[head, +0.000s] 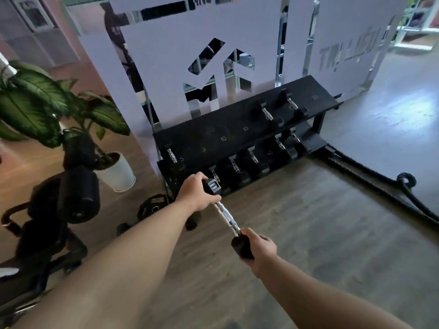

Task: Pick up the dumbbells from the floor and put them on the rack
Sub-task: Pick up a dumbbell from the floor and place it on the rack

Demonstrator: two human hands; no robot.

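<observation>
Holding one dumbbell [225,216] up off the floor with both hands here, one on each end. The left hand [198,194] is wrapped over the far black head, which has a small label on its face, and the right hand [257,250] is clamped around the near head, so the shiny knurled handle runs bare between them on a diagonal. It's in the air just in front of the left end of the rack [240,129], not on it yet. The rack is a black two-tier thing with numbers painted on the top shelf, 5s and 10s readable. Top shelf has one small dumbbell at the far left and two more toward the right, with open spots in between; the bottom shelf has a row of about five. Down on the wood floor by the left forearm there's a weight plate [152,206] lying near the rack, plus a couple of dark rubber heads that look like another dumbbell, partly hidden. A potted plant [47,103] in a white pot sits left, and a thick black rope [380,181] trails off right.
</observation>
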